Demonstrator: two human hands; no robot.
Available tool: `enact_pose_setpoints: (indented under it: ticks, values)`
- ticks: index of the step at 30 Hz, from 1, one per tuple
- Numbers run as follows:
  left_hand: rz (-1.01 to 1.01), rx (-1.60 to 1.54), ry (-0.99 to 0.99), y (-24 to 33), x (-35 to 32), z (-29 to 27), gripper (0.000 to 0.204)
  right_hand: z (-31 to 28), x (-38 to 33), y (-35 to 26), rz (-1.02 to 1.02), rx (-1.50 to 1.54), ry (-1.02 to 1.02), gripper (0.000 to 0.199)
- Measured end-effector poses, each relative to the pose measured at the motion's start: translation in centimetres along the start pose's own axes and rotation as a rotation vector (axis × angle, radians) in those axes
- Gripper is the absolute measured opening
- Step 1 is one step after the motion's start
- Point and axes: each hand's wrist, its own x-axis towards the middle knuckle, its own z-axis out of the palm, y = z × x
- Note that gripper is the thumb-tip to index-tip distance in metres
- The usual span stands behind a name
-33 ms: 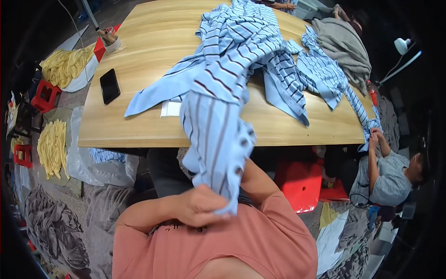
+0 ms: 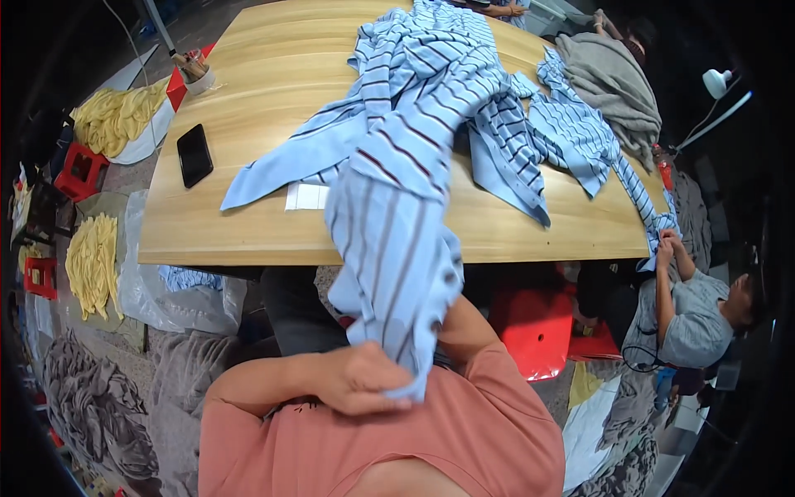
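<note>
A light blue garment with dark stripes (image 2: 389,257) hangs from the table's near edge toward my chest, and the rest of it lies bunched on the table. My left hand (image 2: 364,381) is closed on the garment's lower edge, just in front of my pink shirt. Behind the hanging cloth, the right forearm (image 2: 470,331) goes up toward it, and my right hand is hidden by the fabric. Several dark round spots run along the cloth's right edge; what they are I cannot tell.
On the wooden table (image 2: 273,74) lie a black phone (image 2: 195,156), a white paper (image 2: 307,196) and a cup of tools (image 2: 197,73). Another striped piece (image 2: 571,124) is at the right, where a seated person (image 2: 683,311) handles cloth. Red stools (image 2: 530,335) stand near.
The hanging part of the garment has shifted slightly right and down. My left hand has dropped a little with its edge still gripped.
</note>
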Motion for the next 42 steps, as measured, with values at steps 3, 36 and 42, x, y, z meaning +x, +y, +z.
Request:
enact_pose_setpoints:
  ticks: [3, 36, 42]
  values:
    - [0.065, -0.272, -0.196, 0.2, 1.1, 0.5, 0.019, -1.7, -4.3, -2.5, -0.023, -0.063, -0.006, 0.036]
    - [-0.058, 2.034, 1.126, 21.4, -15.2, -33.0, 0.026, 2.0, -3.6, -20.2, -0.603, 0.08, -0.169, 0.03]
    - [0.046, 1.419, 0.984, 7.9, -15.1, -23.8, 0.021, -4.1, -0.8, -17.9, -1.007, -1.202, 0.91, 0.014]
